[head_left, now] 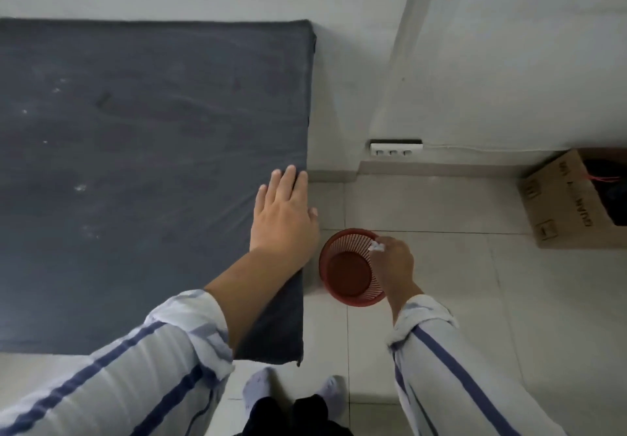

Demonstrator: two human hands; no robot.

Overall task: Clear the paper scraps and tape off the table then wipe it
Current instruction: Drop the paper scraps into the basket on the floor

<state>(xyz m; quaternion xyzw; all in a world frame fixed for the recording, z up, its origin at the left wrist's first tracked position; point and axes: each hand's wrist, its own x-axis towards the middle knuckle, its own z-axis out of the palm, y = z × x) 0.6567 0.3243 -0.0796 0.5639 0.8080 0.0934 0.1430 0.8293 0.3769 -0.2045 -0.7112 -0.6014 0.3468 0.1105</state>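
Observation:
The table (142, 164) is covered by a dark grey cloth with a few small white specks (80, 188) on its left part. My left hand (283, 218) lies flat, fingers together, on the table's right edge. My right hand (392, 262) hangs over the rim of a red mesh wastebasket (349, 272) on the floor beside the table. Its fingers pinch a small bunch of white paper scraps (376, 246) above the basket's opening. The basket's inside looks bare.
A white power strip (395, 151) sits at the wall base. An open cardboard box (570, 205) stands on the tiled floor at the right. My socked feet (291, 395) are near the table's front right corner.

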